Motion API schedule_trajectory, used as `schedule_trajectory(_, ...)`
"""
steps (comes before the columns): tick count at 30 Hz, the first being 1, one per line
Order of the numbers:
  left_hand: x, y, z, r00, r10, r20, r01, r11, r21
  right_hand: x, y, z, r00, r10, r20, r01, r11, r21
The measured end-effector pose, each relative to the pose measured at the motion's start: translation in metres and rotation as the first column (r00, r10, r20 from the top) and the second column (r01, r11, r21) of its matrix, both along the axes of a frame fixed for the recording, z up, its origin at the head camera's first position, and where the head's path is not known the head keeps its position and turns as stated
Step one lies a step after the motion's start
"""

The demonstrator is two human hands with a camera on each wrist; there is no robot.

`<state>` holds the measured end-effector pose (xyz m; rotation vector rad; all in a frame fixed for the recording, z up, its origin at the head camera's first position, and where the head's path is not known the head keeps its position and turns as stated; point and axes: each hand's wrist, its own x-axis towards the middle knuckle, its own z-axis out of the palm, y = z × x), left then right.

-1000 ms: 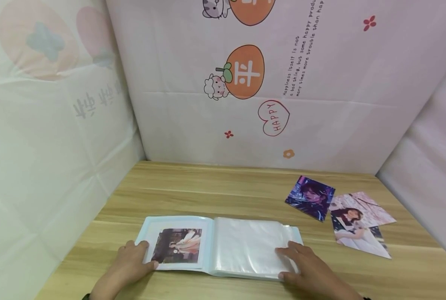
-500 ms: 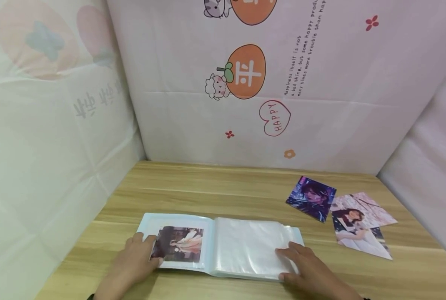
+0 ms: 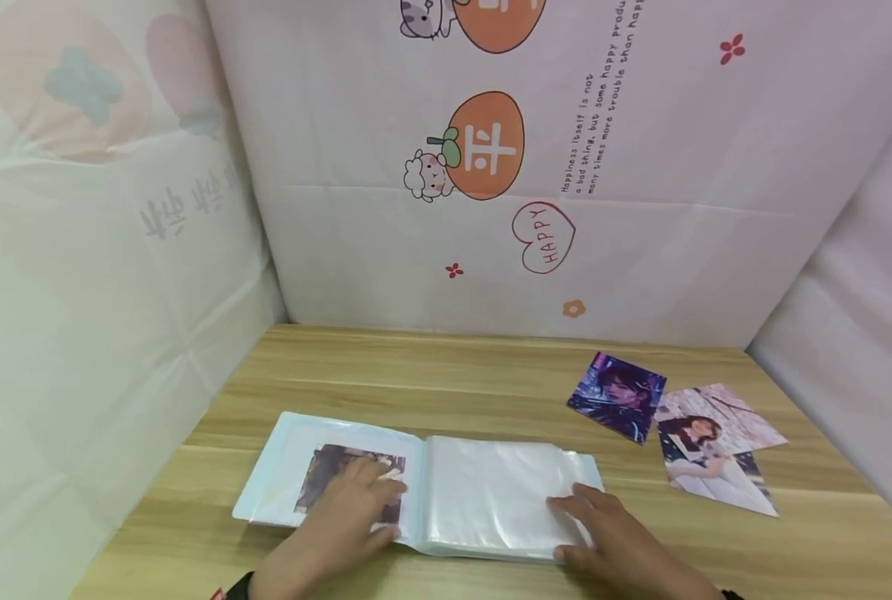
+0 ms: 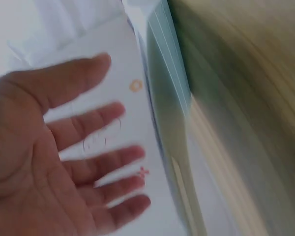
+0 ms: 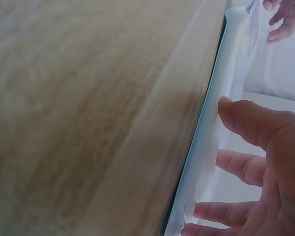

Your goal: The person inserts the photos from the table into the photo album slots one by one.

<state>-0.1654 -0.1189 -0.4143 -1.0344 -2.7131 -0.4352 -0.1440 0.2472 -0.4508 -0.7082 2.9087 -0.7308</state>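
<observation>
A pale blue photo album [image 3: 483,492] lies spread on the table with its clear sleeves showing. Behind the plastic of the left page is a dark photo [image 3: 324,477], partly hidden by my left hand [image 3: 341,525]. That hand is over the page with its fingers spread; the left wrist view [image 4: 160,98] puts the album cover [image 4: 162,88] just beyond the fingertips. The left cover's outer corner stands a little off the wood. My right hand [image 3: 618,533] rests its fingertips on the right page's clear sleeve near the outer edge, fingers loosely extended.
To the right of the album lie a purple-blue picture [image 3: 618,396], a pink blossom picture [image 3: 731,417] and a picture under it [image 3: 731,487]. White printed cloth [image 3: 371,250] walls the wooden table [image 3: 416,375] at the back and both sides.
My left hand has moved right from the album's left edge to over the photo. The left cover's outer edge now reaches further left. The right hand has stayed in place.
</observation>
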Motion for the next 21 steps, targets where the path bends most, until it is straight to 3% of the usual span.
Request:
schedule_trajectory(2,-0.001,0.008,-0.001,0.996,-0.078,0.035,0.080,0.996,-0.047,-0.001,0.000,0.000,1.000,0.000,0.004,0.000,1.000,0.000)
schedule_trajectory(5,-0.002,0.019,-0.003,0.985,-0.147,0.092,0.158,0.979,-0.127,-0.001,0.000,0.000,1.000,0.003,0.007,-0.003,1.000,0.001)
schedule_trajectory(7,-0.002,0.024,-0.003,0.974,-0.159,0.159,0.182,0.972,-0.147,-0.001,0.000,0.000,1.000,0.006,0.008,-0.006,1.000,0.001)
schedule_trajectory(11,0.000,0.028,-0.007,0.963,-0.166,0.213,0.201,0.968,-0.153,-0.001,0.000,0.001,0.999,0.003,0.038,-0.003,1.000,-0.003)
schedule_trajectory(21,0.003,0.029,-0.017,0.973,-0.208,0.100,0.217,0.972,-0.088,-0.001,0.000,0.001,0.998,-0.016,0.065,0.016,1.000,0.002)
